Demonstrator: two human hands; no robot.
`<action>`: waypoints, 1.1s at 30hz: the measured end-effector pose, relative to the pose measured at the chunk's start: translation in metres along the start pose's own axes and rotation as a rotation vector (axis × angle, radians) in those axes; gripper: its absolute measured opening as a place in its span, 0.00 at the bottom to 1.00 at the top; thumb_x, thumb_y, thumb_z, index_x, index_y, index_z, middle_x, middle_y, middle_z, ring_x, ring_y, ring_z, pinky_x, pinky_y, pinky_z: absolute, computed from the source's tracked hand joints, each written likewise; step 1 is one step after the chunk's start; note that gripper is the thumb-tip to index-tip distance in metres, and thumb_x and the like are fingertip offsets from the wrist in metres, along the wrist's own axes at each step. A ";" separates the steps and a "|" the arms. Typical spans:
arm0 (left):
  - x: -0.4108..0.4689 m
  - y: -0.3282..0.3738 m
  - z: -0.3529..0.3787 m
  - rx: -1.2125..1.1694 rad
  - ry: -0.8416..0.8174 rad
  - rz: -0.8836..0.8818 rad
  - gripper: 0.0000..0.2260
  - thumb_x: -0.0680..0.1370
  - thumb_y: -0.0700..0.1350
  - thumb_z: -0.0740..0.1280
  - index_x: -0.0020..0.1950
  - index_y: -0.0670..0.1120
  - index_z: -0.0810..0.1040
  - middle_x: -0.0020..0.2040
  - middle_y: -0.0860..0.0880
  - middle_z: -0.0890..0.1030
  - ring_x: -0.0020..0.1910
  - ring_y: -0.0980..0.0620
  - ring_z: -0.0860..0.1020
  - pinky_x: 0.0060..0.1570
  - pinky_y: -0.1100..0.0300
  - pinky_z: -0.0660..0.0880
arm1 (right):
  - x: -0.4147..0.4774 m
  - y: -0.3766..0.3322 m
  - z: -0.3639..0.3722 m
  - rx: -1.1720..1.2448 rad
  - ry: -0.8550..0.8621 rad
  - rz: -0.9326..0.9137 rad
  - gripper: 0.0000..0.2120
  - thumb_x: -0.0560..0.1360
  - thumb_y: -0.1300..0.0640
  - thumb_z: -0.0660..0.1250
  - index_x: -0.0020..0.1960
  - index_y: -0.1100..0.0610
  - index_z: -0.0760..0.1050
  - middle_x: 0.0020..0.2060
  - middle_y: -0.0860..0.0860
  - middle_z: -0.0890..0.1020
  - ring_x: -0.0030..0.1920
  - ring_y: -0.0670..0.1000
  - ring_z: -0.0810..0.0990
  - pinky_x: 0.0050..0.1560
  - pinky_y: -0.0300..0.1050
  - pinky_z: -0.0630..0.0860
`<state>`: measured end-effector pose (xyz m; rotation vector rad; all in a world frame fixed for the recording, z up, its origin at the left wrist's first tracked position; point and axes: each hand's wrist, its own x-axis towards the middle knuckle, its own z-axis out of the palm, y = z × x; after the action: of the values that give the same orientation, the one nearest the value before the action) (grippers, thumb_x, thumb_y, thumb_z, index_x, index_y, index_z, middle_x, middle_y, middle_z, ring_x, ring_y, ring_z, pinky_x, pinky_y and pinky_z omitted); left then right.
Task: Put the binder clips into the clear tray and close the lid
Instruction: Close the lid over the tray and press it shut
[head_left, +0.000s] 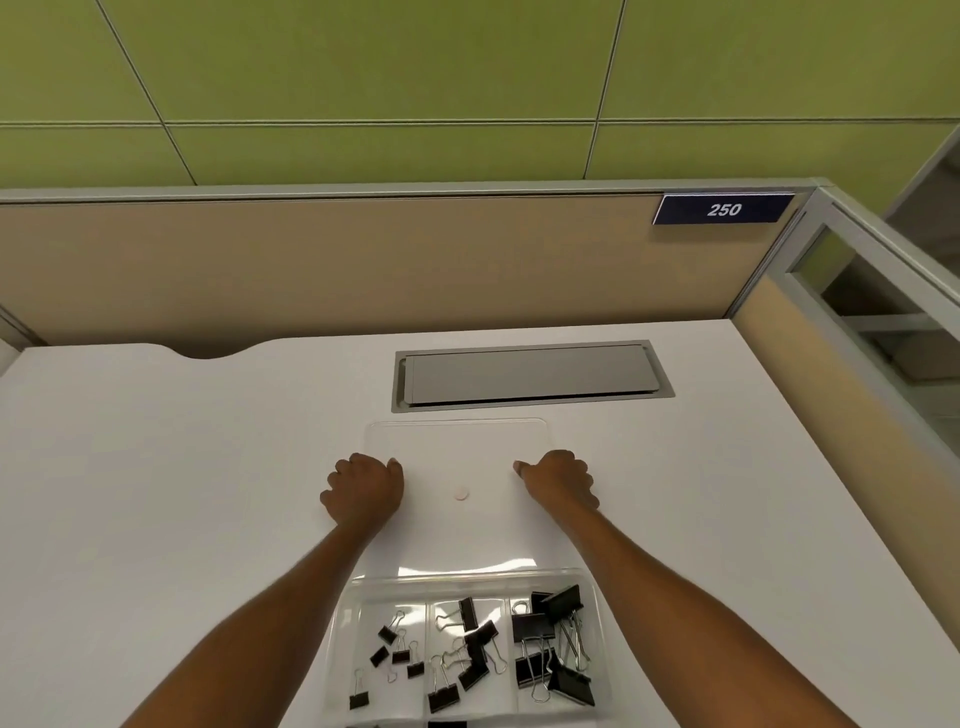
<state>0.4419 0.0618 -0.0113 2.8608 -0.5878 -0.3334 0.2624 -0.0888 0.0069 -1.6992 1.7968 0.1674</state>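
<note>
Gripping the open lid (457, 452) at its side edges, both hands, left (363, 488) and right (558, 480), are curled closed; binder clips (467, 649) already fill the clear tray (343, 623) on the counter (156, 467), leaving only closing.

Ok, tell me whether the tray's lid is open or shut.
Open. The lid lies flat on the desk beyond the tray; binder clips uncovered.
</note>
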 end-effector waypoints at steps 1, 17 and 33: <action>0.002 0.000 0.001 -0.021 -0.032 -0.024 0.23 0.77 0.56 0.59 0.57 0.36 0.71 0.55 0.39 0.74 0.55 0.39 0.72 0.53 0.49 0.69 | 0.000 0.000 0.000 0.028 -0.011 0.016 0.35 0.68 0.35 0.67 0.64 0.59 0.66 0.62 0.57 0.71 0.63 0.59 0.70 0.60 0.58 0.71; -0.006 0.002 -0.040 -0.818 -0.022 0.037 0.24 0.79 0.53 0.61 0.68 0.40 0.61 0.69 0.39 0.67 0.64 0.38 0.70 0.62 0.45 0.67 | -0.030 -0.007 -0.038 0.400 0.010 -0.057 0.34 0.73 0.35 0.60 0.68 0.58 0.63 0.65 0.61 0.65 0.65 0.63 0.66 0.62 0.60 0.70; -0.020 -0.023 -0.130 -1.573 -0.398 -0.095 0.37 0.76 0.68 0.42 0.49 0.38 0.75 0.43 0.46 0.81 0.49 0.50 0.76 0.57 0.61 0.68 | -0.083 0.025 -0.099 1.325 -0.317 -0.142 0.20 0.81 0.45 0.51 0.57 0.57 0.75 0.52 0.57 0.79 0.63 0.53 0.71 0.74 0.50 0.50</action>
<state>0.4660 0.1107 0.1111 1.2944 -0.0762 -0.8745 0.1994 -0.0652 0.1194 -0.7382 1.0474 -0.6470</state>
